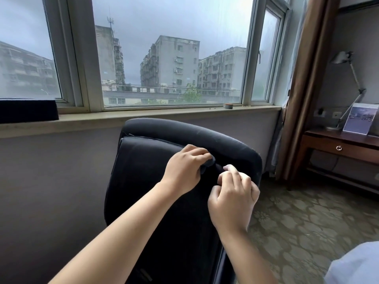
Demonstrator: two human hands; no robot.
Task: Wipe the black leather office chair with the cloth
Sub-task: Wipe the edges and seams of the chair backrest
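The black leather office chair (pixel 147 160) stands below the window with its backrest toward me. A dark cloth (pixel 208 163) is bunched against the upper backrest. My left hand (pixel 183 171) grips the cloth, and most of the cloth is hidden under its fingers. My right hand (pixel 232 198) is just to the right and slightly lower, with its fingers curled and the fingertips pinching at the cloth's edge on the backrest.
A wide window with a sill (pixel 164 114) runs behind the chair. A dark box (pixel 27 109) sits on the sill at left. A wooden desk (pixel 340 144) with a lamp (pixel 348 78) and a picture card stands at right, beside a brown curtain (pixel 303 89). Patterned carpet (pixel 307 222) lies to the right.
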